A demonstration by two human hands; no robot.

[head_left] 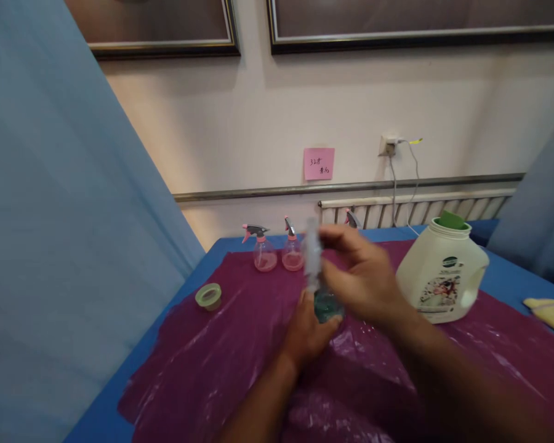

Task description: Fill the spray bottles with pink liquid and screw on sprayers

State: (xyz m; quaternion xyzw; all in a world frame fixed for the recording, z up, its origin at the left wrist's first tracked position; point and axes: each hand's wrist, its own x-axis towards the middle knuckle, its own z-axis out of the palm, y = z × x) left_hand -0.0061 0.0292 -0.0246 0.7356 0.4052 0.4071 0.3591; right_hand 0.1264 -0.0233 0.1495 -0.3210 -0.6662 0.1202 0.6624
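Note:
My left hand is closed round a clear bottle with green liquid low in it. Above that bottle is an upright, whitish, blurred piece that I cannot make out. My right hand has its fingers curled beside this piece, thumb and forefinger against it as far as the blur shows. Two clear spray bottles with pink liquid, one on the left and one nearer my hands, stand behind. A grey and pink spray head shows past my right hand, its lower part hidden.
A large cream jug with a green piece in its mouth stands at right. On the left lies a small pale-green round tub. Purple plastic sheet covers the blue table. A yellow cloth lies far right; a blue curtain hangs left.

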